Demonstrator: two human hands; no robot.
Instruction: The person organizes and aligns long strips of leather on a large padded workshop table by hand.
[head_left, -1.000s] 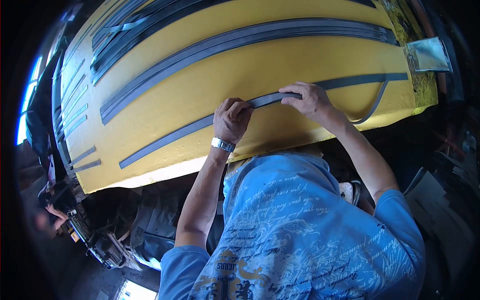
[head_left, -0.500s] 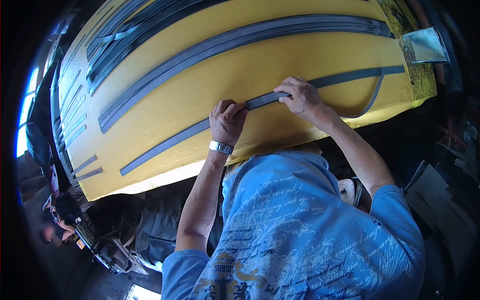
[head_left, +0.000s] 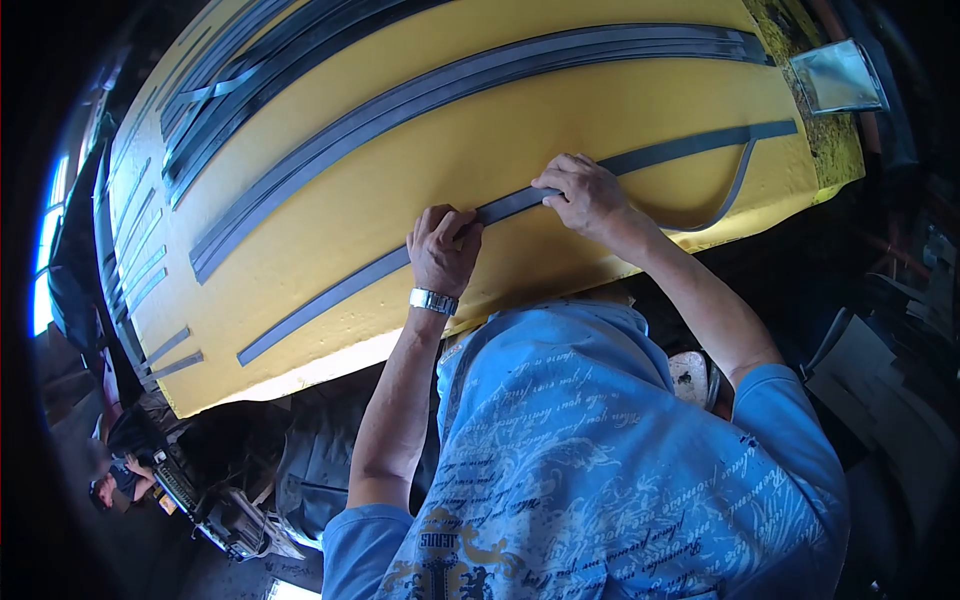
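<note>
Grey strip (head_left: 508, 206) slants from lower left to upper right.

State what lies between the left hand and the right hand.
In the head view, a bare-topped stretch of the grey strip runs from the left hand to the right hand.

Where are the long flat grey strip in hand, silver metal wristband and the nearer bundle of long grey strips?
Long flat grey strip (head_left: 509, 206): head view, exposed middle.
Silver metal wristband (head_left: 434, 301): head view, outer side.
Nearer bundle of long grey strips (head_left: 475, 73): head view, midway along.
</note>
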